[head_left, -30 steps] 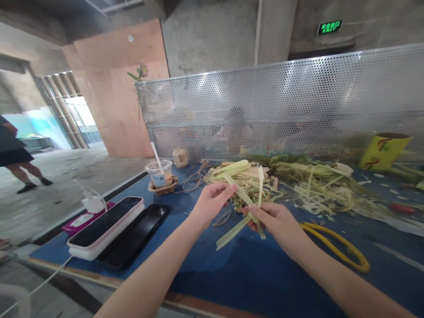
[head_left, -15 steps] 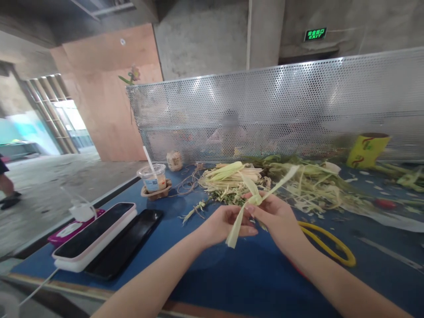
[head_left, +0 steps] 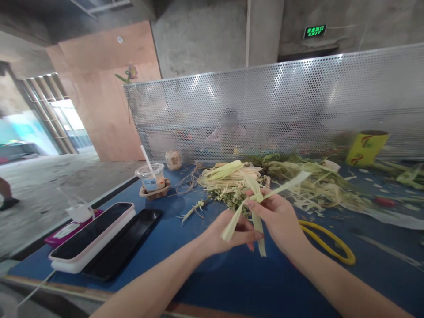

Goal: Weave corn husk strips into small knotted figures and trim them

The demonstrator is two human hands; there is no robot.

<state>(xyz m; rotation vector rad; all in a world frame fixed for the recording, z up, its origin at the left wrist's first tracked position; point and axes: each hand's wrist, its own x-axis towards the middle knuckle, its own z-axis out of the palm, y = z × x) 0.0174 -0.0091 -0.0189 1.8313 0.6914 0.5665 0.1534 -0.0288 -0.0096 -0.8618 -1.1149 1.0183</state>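
Another corn-husk end now hung accessible below the husk folds the right fingers pinched; left fingers' grip was unclear.

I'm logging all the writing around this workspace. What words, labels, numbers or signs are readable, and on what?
"EXIT": green-lit wall sign; the characters above it are too blurred to quote surely.
Drink cup: blue-and-white label, print too small to read.
Yellow tube: printed marks, too blurred to read.
No numbers are legible.
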